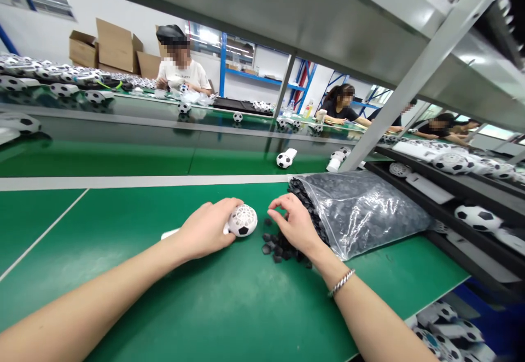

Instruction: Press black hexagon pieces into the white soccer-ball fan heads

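My left hand [209, 228] is wrapped round a white soccer-ball-headed device [243, 221], held just over the green table. Its round head has an openwork grille with a black patch low on the front, and a white handle pokes out behind my wrist. My right hand [293, 222] hovers at a pile of small black pieces [278, 250], thumb and forefinger brought together in a pinch. Whatever is between those fingertips is too small to make out. The pieces spill from the mouth of a clear plastic bag [369, 209] lying on its side to the right.
Beyond a pale strip, a finished-looking soccer-ball device [285, 158] lies on the green belt [123, 154]. Black trays [443, 198] of similar devices stand at right, under a slanting metal post [414, 83]. A shelf [246, 12] hangs overhead. Co-workers sit across the line.
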### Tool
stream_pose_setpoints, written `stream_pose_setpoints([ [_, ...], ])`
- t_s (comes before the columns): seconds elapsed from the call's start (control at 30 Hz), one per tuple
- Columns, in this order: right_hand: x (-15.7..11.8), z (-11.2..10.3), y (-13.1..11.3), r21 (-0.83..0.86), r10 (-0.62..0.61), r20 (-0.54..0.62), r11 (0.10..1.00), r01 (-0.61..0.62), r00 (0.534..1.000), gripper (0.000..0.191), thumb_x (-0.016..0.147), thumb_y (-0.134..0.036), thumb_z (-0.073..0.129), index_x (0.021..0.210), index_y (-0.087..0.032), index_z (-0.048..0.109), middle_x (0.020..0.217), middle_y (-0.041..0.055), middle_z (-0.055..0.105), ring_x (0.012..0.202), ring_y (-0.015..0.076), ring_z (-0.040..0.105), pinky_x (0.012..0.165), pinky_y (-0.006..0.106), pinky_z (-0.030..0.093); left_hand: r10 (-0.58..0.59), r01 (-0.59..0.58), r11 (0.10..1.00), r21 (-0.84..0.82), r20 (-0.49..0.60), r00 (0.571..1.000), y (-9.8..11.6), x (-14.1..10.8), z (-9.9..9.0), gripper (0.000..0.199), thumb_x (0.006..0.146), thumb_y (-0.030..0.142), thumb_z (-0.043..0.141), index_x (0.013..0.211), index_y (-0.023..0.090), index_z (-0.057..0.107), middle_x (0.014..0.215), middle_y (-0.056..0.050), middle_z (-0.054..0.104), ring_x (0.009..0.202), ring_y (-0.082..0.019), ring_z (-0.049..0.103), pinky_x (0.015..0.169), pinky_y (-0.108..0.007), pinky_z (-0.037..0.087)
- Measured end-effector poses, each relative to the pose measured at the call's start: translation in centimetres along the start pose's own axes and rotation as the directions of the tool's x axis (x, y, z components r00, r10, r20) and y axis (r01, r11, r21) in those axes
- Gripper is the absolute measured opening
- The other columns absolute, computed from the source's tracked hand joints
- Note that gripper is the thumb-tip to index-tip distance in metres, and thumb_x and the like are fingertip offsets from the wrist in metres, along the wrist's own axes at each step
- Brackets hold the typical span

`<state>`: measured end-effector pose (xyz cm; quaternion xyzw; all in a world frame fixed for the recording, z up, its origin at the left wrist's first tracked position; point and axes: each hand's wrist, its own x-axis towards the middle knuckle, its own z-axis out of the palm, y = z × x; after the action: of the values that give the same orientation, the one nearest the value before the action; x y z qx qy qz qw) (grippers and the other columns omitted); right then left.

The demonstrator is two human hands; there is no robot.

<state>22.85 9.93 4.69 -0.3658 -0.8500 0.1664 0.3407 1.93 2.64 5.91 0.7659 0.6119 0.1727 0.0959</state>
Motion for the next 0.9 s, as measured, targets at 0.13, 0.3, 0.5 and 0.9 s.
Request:
stream_pose_setpoints([
  [0.13,-0.3,-0.2,1.1,-0.131,0.04,0.118,0.991,-0.024,0.992,0.0,0.076,-0.019,0.064,0.075,-0.02,0.064,0.079,0.0033,0.057,0.083,0.018,0.051,0.079,0.033,0.041,0.115,-0.103,0.98,0.168,-0.062,0.991,-1.2,0.2,-0.1,0.062,0.069,0.004,0.041,0.127,0.027,0.042,0.122,-0.004,0.054,0.106,-0.025,0.052,0.086,-0.041,0.037],
  [0.3,-0.4,0.3,0.7,-0.236,0.0,0.287,0.969,0.071,0.958,0.012,0.079,-0.025,0.062,0.089,-0.021,0.068,0.084,0.0043,0.063,0.083,0.0185,0.052,0.079,0.032,0.041,0.123,-0.101,0.975,0.196,-0.102,0.987,-1.6,0.4,0.6,0.064,0.071,-0.002,0.035,0.129,0.025,0.042,0.11,-0.006,0.06,0.105,-0.023,0.05,0.089,-0.042,0.034],
  [0.5,-0.1,0.5,0.2,-0.375,-0.021,0.279,0.918,0.129,0.96,0.02,0.087,-0.018,0.047,0.091,-0.015,0.067,0.082,0.0083,0.065,0.079,0.0206,0.053,0.076,0.034,0.042,0.133,-0.115,0.986,0.121,-0.144,0.981,-1.5,0.6,1.5,0.065,0.069,-0.004,0.035,0.126,0.025,0.045,0.119,-0.002,0.058,0.115,-0.023,0.045,0.097,-0.045,0.029],
  [0.9,-1.0,0.0,-1.8,0.158,-0.303,0.085,0.945,0.287,0.949,0.022,0.088,-0.015,0.045,0.099,-0.024,0.061,0.088,0.0035,0.059,0.086,0.0157,0.05,0.078,0.031,0.044,0.116,-0.119,0.991,-0.058,-0.053,0.992,-1.1,0.2,0.9,0.064,0.067,0.015,0.055,0.128,0.029,0.042,0.127,-0.001,0.052,0.126,-0.028,0.033,0.105,-0.049,0.018],
])
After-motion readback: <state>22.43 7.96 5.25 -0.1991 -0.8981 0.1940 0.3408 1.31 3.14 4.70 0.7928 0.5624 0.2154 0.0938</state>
